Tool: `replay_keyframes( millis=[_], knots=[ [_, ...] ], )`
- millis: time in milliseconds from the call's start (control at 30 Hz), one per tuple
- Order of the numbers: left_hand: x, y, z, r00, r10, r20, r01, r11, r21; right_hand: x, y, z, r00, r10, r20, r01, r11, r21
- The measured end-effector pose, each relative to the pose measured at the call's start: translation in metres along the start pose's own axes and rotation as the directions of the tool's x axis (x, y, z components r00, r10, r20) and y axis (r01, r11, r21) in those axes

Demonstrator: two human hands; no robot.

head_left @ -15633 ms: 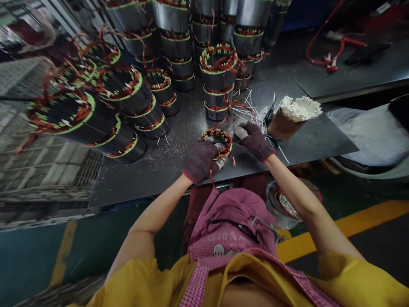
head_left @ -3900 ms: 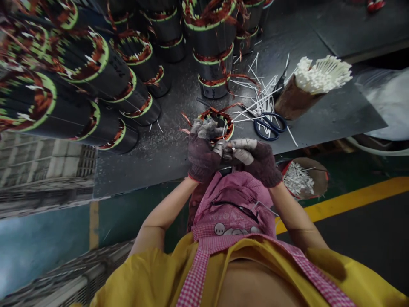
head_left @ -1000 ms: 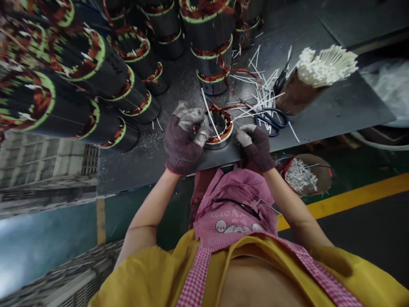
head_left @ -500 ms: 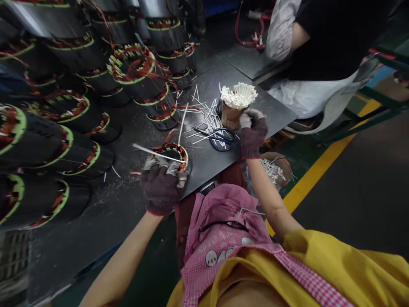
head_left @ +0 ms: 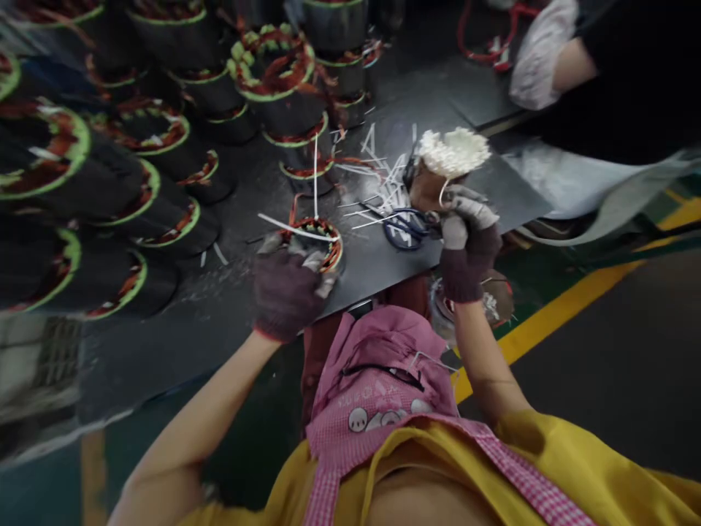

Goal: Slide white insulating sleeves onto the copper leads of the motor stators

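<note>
My left hand (head_left: 288,288) is curled closed over the near left side of a copper-wound ring (head_left: 334,253), fingers bent over its rim and thumb against its right side. The ring sits on the dark tabletop (head_left: 366,257), near the edge in front of me. A slanting white strip (head_left: 307,234) lies across its opening, and an upright white strip (head_left: 316,175) stretches away from its far rim. My right hand (head_left: 471,230) is well apart from the ring, just beside a brown-wrapped bundle (head_left: 430,187) of white strips. Thumb and fingers are drawn narrow there, pinching a curved white strip (head_left: 441,191) that bends up in front of the wrapper; blur hides exactly how the fingertips meet it. Between my hands, nearer the right, blue-handled scissors (head_left: 386,221) lie among loose white strips (head_left: 395,193). Stacked wound cylinders (head_left: 299,120) stand beyond the ring and off to its left. At the far right another person's sleeve (head_left: 542,58) shows near a red cable (head_left: 463,29). Beyond the table edge, past my right wrist, is a container (head_left: 501,296) with white pieces in it
</note>
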State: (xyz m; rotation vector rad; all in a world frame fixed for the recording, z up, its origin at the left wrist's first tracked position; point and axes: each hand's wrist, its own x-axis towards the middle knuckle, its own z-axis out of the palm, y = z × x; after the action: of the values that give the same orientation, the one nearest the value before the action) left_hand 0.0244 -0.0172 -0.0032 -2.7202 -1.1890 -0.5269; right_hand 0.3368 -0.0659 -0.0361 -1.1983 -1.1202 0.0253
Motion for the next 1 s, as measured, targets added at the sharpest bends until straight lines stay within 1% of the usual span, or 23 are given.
replay_keyframes(
  millis=[33, 67, 100, 133, 167, 200, 267, 300, 400, 433, 500, 600, 667, 700, 800, 833, 867, 900, 933, 1000],
  knots=[
    [0.001, 0.004, 0.007, 0.998, -0.045, -0.045, 0.043, 0.999, -0.032, -0.010, -0.020, 0.000, 0.993, -0.005, 0.119, -0.008, 0.994, 0.111],
    [0.001, 0.006, 0.014, 0.993, -0.092, -0.072, 0.089, 0.995, -0.046, -0.019, -0.036, 0.000, 0.952, 0.017, 0.305, -0.076, 0.980, 0.184],
    [0.000, 0.007, 0.020, 0.989, -0.123, -0.086, 0.119, 0.992, -0.052, -0.026, -0.049, -0.001, 0.888, 0.010, 0.459, -0.141, 0.958, 0.251],
    [-0.002, 0.008, 0.025, 0.984, -0.152, -0.091, 0.147, 0.987, -0.058, -0.033, -0.058, -0.002, 0.814, 0.008, 0.581, -0.214, 0.934, 0.287],
    [-0.004, 0.009, 0.028, 0.980, -0.175, -0.090, 0.169, 0.983, -0.066, -0.039, -0.064, -0.003, 0.738, 0.004, 0.674, -0.284, 0.909, 0.306],
    [-0.007, 0.009, 0.029, 0.978, -0.189, -0.088, 0.183, 0.980, -0.078, -0.044, -0.066, -0.005, 0.680, 0.000, 0.733, -0.344, 0.883, 0.319],
    [-0.011, 0.011, 0.029, 0.975, -0.202, -0.089, 0.192, 0.976, -0.104, -0.051, -0.066, -0.007, 0.602, 0.013, 0.798, -0.448, 0.833, 0.325],
    [-0.012, 0.011, 0.029, 0.976, -0.197, -0.095, 0.187, 0.976, -0.112, -0.053, -0.064, -0.009, 0.572, 0.025, 0.820, -0.493, 0.809, 0.319],
    [-0.013, 0.010, 0.028, 0.977, -0.174, -0.120, 0.161, 0.981, -0.111, -0.057, -0.060, -0.012, 0.510, 0.064, 0.858, -0.573, 0.769, 0.284],
    [-0.013, 0.010, 0.029, 0.977, -0.171, -0.125, 0.157, 0.981, -0.110, -0.058, -0.060, -0.013, 0.495, 0.077, 0.866, -0.584, 0.767, 0.266],
    [-0.012, 0.008, 0.030, 0.977, -0.172, -0.125, 0.159, 0.981, -0.111, -0.059, -0.059, -0.015, 0.481, 0.109, 0.870, -0.594, 0.770, 0.232],
    [-0.012, 0.008, 0.032, 0.977, -0.181, -0.111, 0.166, 0.977, -0.131, -0.059, -0.059, -0.014, 0.472, 0.150, 0.869, -0.616, 0.761, 0.203],
    [-0.012, 0.008, 0.032, 0.976, -0.188, -0.108, 0.171, 0.974, -0.150, -0.058, -0.060, -0.007, 0.474, 0.154, 0.867, -0.639, 0.738, 0.218],
    [-0.013, 0.009, 0.032, 0.976, -0.185, -0.114, 0.167, 0.974, -0.152, -0.057, -0.061, -0.001, 0.488, 0.155, 0.859, -0.644, 0.728, 0.234],
    [-0.014, 0.009, 0.032, 0.976, -0.161, -0.149, 0.142, 0.981, -0.130, -0.053, -0.063, 0.021, 0.568, 0.186, 0.802, -0.628, 0.728, 0.275],
    [-0.015, 0.009, 0.032, 0.976, -0.158, -0.152, 0.141, 0.983, -0.122, -0.051, -0.063, 0.027, 0.587, 0.198, 0.785, -0.621, 0.732, 0.279],
    [-0.015, 0.010, 0.031, 0.975, -0.162, -0.149, 0.146, 0.983, -0.116, -0.049, -0.063, 0.030, 0.593, 0.204, 0.778, -0.619, 0.734, 0.279],
    [-0.016, 0.010, 0.031, 0.975, -0.171, -0.140, 0.156, 0.981, -0.115, -0.048, -0.063, 0.031, 0.586, 0.205, 0.784, -0.624, 0.732, 0.275],
    [-0.016, 0.010, 0.030, 0.975, -0.180, -0.130, 0.165, 0.979, -0.119, -0.048, -0.063, 0.028, 0.565, 0.203, 0.800, -0.634, 0.727, 0.263],
    [-0.017, 0.011, 0.029, 0.976, -0.186, -0.116, 0.169, 0.975, -0.142, -0.047, -0.062, 0.016, 0.507, 0.189, 0.841, -0.656, 0.717, 0.235]
  ],
)
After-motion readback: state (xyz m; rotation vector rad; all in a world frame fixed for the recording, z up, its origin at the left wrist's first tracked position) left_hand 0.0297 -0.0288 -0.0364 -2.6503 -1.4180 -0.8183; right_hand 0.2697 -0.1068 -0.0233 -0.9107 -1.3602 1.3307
